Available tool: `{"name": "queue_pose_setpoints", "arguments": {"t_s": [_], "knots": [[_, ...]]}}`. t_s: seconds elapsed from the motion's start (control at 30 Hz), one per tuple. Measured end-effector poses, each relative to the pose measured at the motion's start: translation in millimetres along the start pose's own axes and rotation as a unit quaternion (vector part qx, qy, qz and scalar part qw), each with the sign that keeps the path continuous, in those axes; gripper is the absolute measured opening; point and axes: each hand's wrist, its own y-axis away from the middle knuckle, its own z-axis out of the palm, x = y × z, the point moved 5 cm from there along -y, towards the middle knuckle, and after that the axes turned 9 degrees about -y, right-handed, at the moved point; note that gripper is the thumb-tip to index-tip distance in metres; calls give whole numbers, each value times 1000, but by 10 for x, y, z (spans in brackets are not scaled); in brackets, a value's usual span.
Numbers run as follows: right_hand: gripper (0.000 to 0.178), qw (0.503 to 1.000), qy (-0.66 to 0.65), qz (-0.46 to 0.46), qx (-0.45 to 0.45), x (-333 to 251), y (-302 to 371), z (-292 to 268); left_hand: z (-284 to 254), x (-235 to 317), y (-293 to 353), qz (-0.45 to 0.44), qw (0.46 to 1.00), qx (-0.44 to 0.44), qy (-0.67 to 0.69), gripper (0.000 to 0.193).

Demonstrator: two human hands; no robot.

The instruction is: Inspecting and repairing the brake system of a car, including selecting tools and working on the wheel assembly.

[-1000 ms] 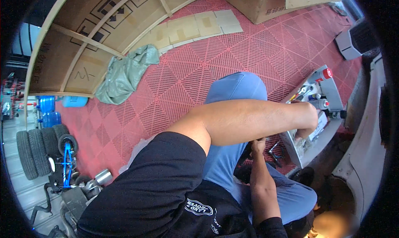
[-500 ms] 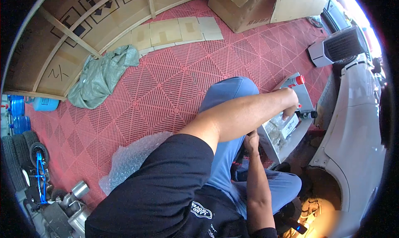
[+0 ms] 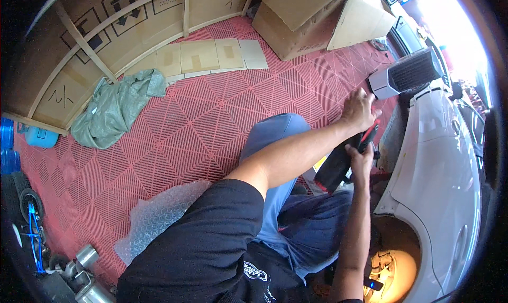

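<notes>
A long black case with red edging is tilted over my lap, above the box beside the car. My right hand grips it near its upper end, fingers wrapped round its side. Above that end is my left hand, its fingers loosely bent and apart, its thumb close to a red edge; nothing shows in it. Under the case a grey-white box is mostly hidden, with a bit of yellow showing. My left forearm crosses over my bent knee in blue trousers.
A white car body with an open wheel arch lies to the right, a lit lamp near it. Bubble wrap is left of me. A green sack, flat cardboard and a large carton lie farther off.
My left hand has come up out of the box. My right hand has moved right and up and now holds the black case over the box. The view has shifted right.
</notes>
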Motion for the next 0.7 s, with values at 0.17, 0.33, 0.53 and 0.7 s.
{"name": "queue_pose_setpoints", "arguments": {"t_s": [0.17, 0.33, 0.53, 0.7], "knots": [[46, 998, -64, 13, 0, -463, -572, 218, -252, -207, -58, -240, 970, 27, -7, 70], [39, 993, -108, 7, -56, -821, -1060, 868, -674, -768, -96, -258, 964, 5, -60, 81], [42, 985, -56, 18, -164, -669, -1463, 1670, -755, -1540, -17, -325, 936, -57, 123, 88], [44, 955, -46, 41, -289, -403, -1573, 2568, -901, -2554, 147, -436, 863, -19, 254, 92]]}}
